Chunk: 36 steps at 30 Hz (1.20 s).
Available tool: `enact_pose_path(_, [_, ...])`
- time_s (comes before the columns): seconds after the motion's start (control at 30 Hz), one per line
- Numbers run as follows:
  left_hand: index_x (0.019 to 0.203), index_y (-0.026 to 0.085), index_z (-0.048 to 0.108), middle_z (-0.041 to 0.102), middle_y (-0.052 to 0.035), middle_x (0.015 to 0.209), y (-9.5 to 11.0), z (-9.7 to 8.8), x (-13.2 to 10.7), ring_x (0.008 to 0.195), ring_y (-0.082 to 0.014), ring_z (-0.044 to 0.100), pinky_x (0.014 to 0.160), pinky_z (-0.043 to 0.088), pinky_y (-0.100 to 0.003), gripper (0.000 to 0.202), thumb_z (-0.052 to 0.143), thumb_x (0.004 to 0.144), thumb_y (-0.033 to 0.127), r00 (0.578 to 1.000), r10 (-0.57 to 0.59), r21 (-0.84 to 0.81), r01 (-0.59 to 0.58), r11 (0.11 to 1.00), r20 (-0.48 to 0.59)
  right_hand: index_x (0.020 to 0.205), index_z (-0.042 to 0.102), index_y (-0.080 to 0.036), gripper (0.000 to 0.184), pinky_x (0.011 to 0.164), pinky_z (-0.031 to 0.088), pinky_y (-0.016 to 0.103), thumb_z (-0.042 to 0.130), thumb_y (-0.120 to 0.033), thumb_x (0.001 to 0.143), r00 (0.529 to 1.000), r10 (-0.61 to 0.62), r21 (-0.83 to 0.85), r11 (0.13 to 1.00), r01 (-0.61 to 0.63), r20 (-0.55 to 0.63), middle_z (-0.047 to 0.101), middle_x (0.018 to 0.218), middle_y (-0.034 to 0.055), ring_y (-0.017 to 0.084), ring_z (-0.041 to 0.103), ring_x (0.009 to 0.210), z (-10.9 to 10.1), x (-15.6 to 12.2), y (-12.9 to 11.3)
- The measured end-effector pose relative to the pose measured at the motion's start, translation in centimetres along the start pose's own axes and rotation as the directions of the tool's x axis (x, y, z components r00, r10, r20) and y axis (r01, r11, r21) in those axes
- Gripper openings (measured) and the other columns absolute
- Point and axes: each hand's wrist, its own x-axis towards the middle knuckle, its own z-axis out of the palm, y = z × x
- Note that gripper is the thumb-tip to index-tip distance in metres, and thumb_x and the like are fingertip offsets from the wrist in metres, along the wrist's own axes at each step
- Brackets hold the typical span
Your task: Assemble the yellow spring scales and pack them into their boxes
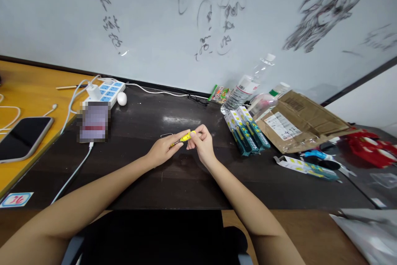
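Both my hands meet above the dark desk point(198, 182) around a slim yellow tool point(186, 136), whose exact kind I cannot make out. My left hand point(163, 149) has its fingers closed on the tool's left part, where some metal shows. At the other end, my right hand point(202, 143) pinches the yellow tip between thumb and fingers. A thin bent wire point(166, 134) shows just beyond my left hand; whether it belongs to the tool is unclear. My fingers hide part of the tool.
Two green-and-white boxes point(246, 130) stand right of my hands, near a plastic bottle point(245, 87) and a brown parcel point(297, 120). An opened box point(307, 168) lies beside blue-handled scissors point(325, 157). A power strip point(108, 91), cables and a phone point(25, 139) occupy the left.
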Motion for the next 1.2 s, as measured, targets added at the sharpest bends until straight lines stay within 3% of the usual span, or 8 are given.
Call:
enact_pose_path(0.17, [0.141,0.025,0.038,0.056,-0.0070,0.132,-0.2,-0.3,-0.1,0.103,-0.0164,0.063,0.092,0.048,-0.031,0.048,0.042,0.093,0.030,0.999,-0.036,-0.052,0.035,0.998,-0.020,0.106,0.054,-0.020,0.034,0.049,0.051,0.025,0.062,-0.041,0.080,0.989,0.072,-0.009,0.997,-0.072,0.125,0.061,0.056,-0.0057,0.011,0.057,0.048,-0.6,-0.1,-0.8])
enact_pose_path(0.3, [0.141,0.026,0.037,0.053,-0.0062,0.136,-0.2,-0.3,-0.3,0.109,-0.0165,0.060,0.095,0.046,-0.031,0.048,0.043,0.093,0.029,1.000,-0.001,-0.036,0.000,0.999,-0.025,0.090,0.057,-0.018,0.024,0.049,0.051,0.025,0.065,-0.038,0.079,0.997,0.014,-0.053,0.999,-0.010,0.079,0.054,0.045,-0.0085,0.009,0.053,0.042,-0.7,0.1,-0.6])
enact_pose_path(0.43, [0.141,0.027,0.035,0.052,-0.0039,0.137,-0.2,0.0,-0.2,0.116,-0.0166,0.056,0.098,0.044,-0.032,0.048,0.042,0.094,0.029,1.000,0.013,0.001,-0.013,1.000,-0.015,0.074,0.043,-0.022,0.027,0.043,0.047,0.021,0.067,-0.033,0.079,0.999,-0.045,0.024,0.999,0.045,-0.025,0.044,0.036,-0.0137,0.006,0.040,0.031,0.3,-0.2,-0.1])
enact_pose_path(0.53, [0.141,0.027,0.036,0.052,-0.0041,0.137,-0.3,0.1,-0.2,0.117,-0.0166,0.056,0.099,0.043,-0.031,0.048,0.042,0.094,0.030,1.000,0.007,0.005,-0.007,1.000,-0.003,0.080,0.043,-0.022,0.026,0.043,0.047,0.020,0.067,-0.033,0.078,0.998,-0.035,0.050,0.998,0.038,-0.056,0.048,0.040,-0.0130,0.006,0.043,0.034,0.8,-0.5,-0.1])
enact_pose_path(0.7, [0.141,0.025,0.037,0.052,-0.0056,0.136,-0.4,-0.2,-0.1,0.115,-0.0165,0.057,0.096,0.045,-0.029,0.048,0.041,0.094,0.031,0.999,-0.023,-0.035,0.022,0.999,-0.022,0.108,0.053,-0.020,0.033,0.049,0.050,0.024,0.061,-0.038,0.082,0.995,0.065,0.035,0.997,-0.068,0.080,0.060,0.054,-0.0065,0.010,0.055,0.046,0.0,-0.5,-0.7])
enact_pose_path(0.87, [0.141,0.026,0.036,0.051,-0.0053,0.137,-0.3,-0.2,-0.2,0.117,-0.0170,0.056,0.097,0.044,-0.031,0.048,0.041,0.094,0.031,1.000,-0.019,-0.002,0.019,1.000,-0.015,0.094,0.058,-0.018,0.025,0.049,0.049,0.024,0.064,-0.038,0.080,0.999,0.026,-0.023,0.999,-0.025,0.043,0.053,0.046,-0.0088,0.009,0.051,0.042,-0.5,-0.2,-0.3])
enact_pose_path(1.07, [0.142,0.027,0.034,0.055,-0.0050,0.133,-0.5,0.2,-0.4,0.112,-0.0169,0.059,0.096,0.046,-0.032,0.050,0.042,0.093,0.030,1.000,0.007,0.046,-0.006,0.999,-0.023,0.078,0.044,-0.023,0.028,0.044,0.047,0.022,0.066,-0.040,0.079,1.000,0.013,0.004,1.000,-0.013,0.000,0.041,0.038,-0.0139,0.007,0.040,0.034,0.1,-0.3,0.1])
enact_pose_path(1.2, [0.142,0.029,0.035,0.055,-0.0043,0.133,-0.1,0.0,-0.2,0.113,-0.0179,0.058,0.096,0.045,-0.033,0.048,0.040,0.094,0.032,0.998,-0.054,0.026,0.054,0.998,0.009,0.087,0.046,-0.022,0.029,0.046,0.049,0.022,0.064,-0.044,0.079,0.997,0.070,0.002,0.998,-0.070,0.040,0.051,0.045,-0.0113,0.008,0.047,0.039,-0.1,-0.1,0.2])
